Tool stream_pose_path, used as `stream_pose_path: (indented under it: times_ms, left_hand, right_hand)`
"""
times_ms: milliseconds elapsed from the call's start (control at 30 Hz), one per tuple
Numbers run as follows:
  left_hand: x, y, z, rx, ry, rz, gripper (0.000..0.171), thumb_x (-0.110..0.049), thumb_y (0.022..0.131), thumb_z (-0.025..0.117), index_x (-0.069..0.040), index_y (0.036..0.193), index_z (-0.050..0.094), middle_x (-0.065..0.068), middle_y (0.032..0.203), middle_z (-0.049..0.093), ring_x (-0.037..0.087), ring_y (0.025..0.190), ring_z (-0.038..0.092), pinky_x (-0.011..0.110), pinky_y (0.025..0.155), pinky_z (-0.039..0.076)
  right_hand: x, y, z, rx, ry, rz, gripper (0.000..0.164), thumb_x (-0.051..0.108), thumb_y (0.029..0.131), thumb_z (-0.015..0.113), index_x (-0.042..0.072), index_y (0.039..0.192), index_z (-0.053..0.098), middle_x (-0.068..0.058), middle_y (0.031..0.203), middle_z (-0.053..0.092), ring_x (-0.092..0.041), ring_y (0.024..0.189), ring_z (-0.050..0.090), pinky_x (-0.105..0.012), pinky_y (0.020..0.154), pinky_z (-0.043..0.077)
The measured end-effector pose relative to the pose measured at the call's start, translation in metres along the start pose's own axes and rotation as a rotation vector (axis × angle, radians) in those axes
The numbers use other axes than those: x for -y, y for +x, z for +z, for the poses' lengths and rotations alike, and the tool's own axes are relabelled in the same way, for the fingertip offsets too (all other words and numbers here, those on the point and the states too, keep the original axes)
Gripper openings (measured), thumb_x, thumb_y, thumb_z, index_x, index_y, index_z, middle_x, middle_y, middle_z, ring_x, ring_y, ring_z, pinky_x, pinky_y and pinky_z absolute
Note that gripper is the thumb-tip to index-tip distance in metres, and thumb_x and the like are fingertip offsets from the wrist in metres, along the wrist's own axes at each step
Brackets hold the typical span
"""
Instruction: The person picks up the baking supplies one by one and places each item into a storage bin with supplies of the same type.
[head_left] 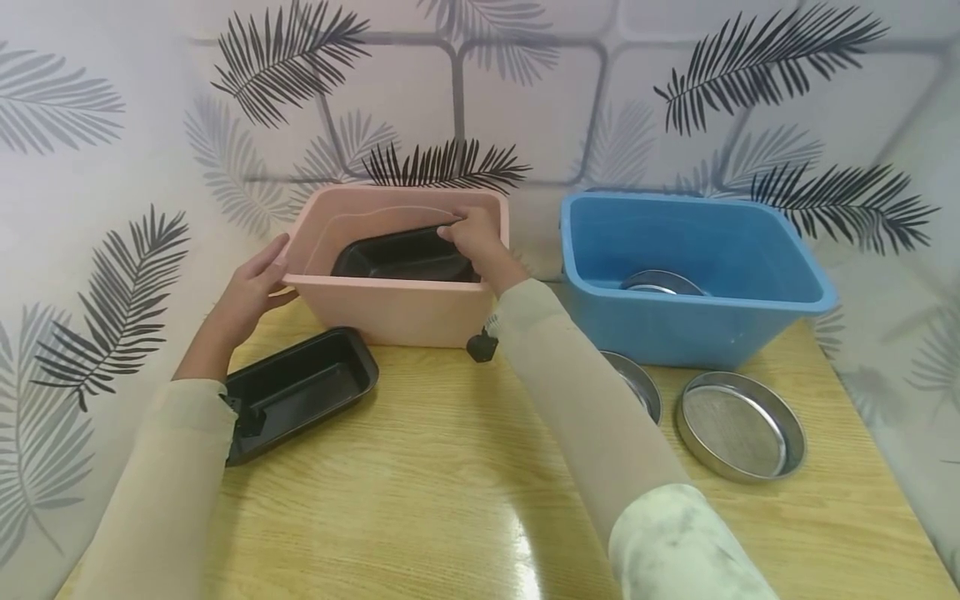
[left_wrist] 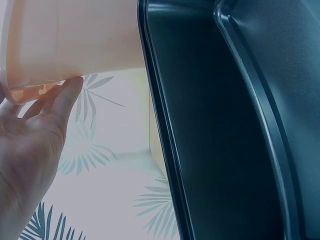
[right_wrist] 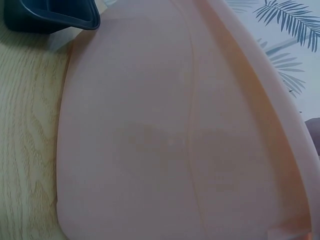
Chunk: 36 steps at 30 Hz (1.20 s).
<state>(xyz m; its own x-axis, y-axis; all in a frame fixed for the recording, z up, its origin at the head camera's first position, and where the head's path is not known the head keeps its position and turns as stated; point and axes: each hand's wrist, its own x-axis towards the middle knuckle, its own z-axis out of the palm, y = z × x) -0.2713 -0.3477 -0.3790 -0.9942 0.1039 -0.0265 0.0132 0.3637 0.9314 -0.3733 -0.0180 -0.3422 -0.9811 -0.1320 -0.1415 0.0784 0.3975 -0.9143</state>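
At its left end, the pink bin (head_left: 390, 312) has my left hand (head_left: 251, 283) at its rim, fingers hooked under the lip in the left wrist view. My right hand (head_left: 480, 237) reaches over the bin's right side and grips the upper edge of a black loaf pan (head_left: 405, 254) inside it. That pan lies tilted, its lower part hidden by the bin's front wall. Below my left wrist, a second black loaf pan (head_left: 303, 387) sits on the table. The right wrist view is mostly filled by the pink bin's outer wall (right_wrist: 130, 130).
A blue bin (head_left: 675, 329) stands to the right with a round metal pan (head_left: 660, 282) inside. Before it on the wooden table (head_left: 390, 500) lie two more round metal pans, one (head_left: 742, 425) at right, the other (head_left: 637, 383) partly behind my right sleeve. A leaf-patterned wall rises behind.
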Motion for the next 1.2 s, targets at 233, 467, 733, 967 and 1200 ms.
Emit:
stream_pose_path:
  times_ms: [233,467,733,967,1200]
  left_hand:
    - [0.0,0.0,0.0,-0.002,-0.007,-0.001,0.065,-0.047,0.108,0.035,-0.032,0.163,0.003,0.01,0.17,0.012,0.041,0.148,0.033,0.054,0.117,0.034]
    - [-0.003,-0.002,0.001,0.0,-0.003,0.002,0.066,-0.049,0.107,0.035,-0.032,0.163,0.004,0.011,0.17,0.012,0.042,0.148,0.031,0.055,0.117,0.034]
    - [-0.006,-0.004,0.003,-0.005,-0.01,0.002,0.068,-0.05,0.107,0.037,-0.03,0.163,0.005,0.013,0.169,0.014,0.042,0.148,0.031,0.056,0.117,0.033]
    - [-0.007,-0.004,0.004,-0.004,-0.016,0.001,0.068,-0.051,0.106,0.038,-0.033,0.163,0.006,0.012,0.17,0.013,0.042,0.148,0.031,0.055,0.117,0.033]
    - [-0.007,-0.006,0.004,-0.006,-0.031,0.011,0.069,-0.05,0.107,0.038,-0.029,0.163,0.005,0.011,0.17,0.013,0.042,0.148,0.032,0.055,0.117,0.033]
  right_hand:
    - [-0.001,0.001,0.001,0.01,-0.037,0.019,0.055,0.017,0.1,0.063,0.004,0.151,0.046,-0.011,0.154,0.047,-0.028,0.142,0.046,-0.041,0.117,0.041]
    - [0.001,-0.003,0.001,0.009,-0.034,-0.004,0.056,0.021,0.101,0.061,0.005,0.152,0.043,-0.01,0.156,0.045,-0.029,0.143,0.045,-0.043,0.118,0.04]
    - [0.004,-0.006,-0.002,0.031,-0.028,-0.08,0.06,0.028,0.102,0.061,0.008,0.155,0.04,-0.011,0.157,0.044,-0.027,0.141,0.046,-0.041,0.117,0.041]
    - [0.007,-0.014,-0.007,0.058,-0.001,-0.138,0.061,0.033,0.101,0.063,0.014,0.154,0.042,-0.011,0.154,0.047,-0.026,0.137,0.051,-0.039,0.114,0.045]
    - [0.011,-0.031,-0.009,0.088,0.045,-0.218,0.059,0.033,0.099,0.066,0.017,0.153,0.046,-0.008,0.153,0.05,-0.022,0.139,0.048,-0.039,0.114,0.045]
